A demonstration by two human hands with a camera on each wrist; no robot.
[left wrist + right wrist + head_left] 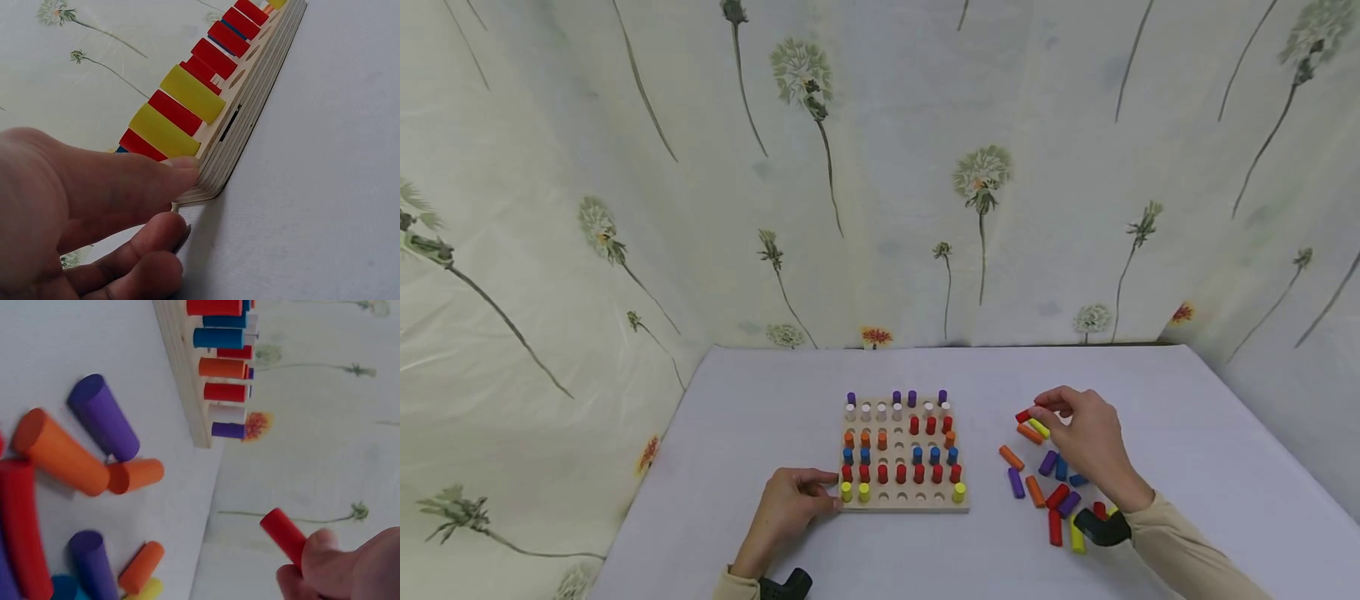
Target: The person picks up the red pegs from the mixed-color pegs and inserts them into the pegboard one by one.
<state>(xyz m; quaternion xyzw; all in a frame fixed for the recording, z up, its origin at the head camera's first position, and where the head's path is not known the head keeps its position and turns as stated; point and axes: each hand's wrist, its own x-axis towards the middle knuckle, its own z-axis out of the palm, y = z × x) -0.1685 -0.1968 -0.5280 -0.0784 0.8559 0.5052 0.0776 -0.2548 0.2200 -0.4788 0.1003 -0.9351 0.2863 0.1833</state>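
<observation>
A wooden pegboard (904, 507) stands on the table with upright coloured pegs in rows and some bare holes. My left hand (790, 504) holds the board at its near left corner. In the left wrist view the thumb (134, 181) presses against that corner, beside a yellow peg (165, 131); part of the index finger is hidden. To the board's right, my right hand (1090, 437) pinches a red peg (284, 536) between thumb and fingers, raised over the far end of the loose pegs. A yellow peg (1039, 428) and an orange peg (1028, 434) lie just below it.
Loose pegs are scattered right of the board, among them a purple peg (1016, 483), an orange peg (1011, 457) and a red peg (1056, 527). Some lie partly under the right wrist. A flower-patterned curtain (887, 167) hangs behind the white table (700, 433).
</observation>
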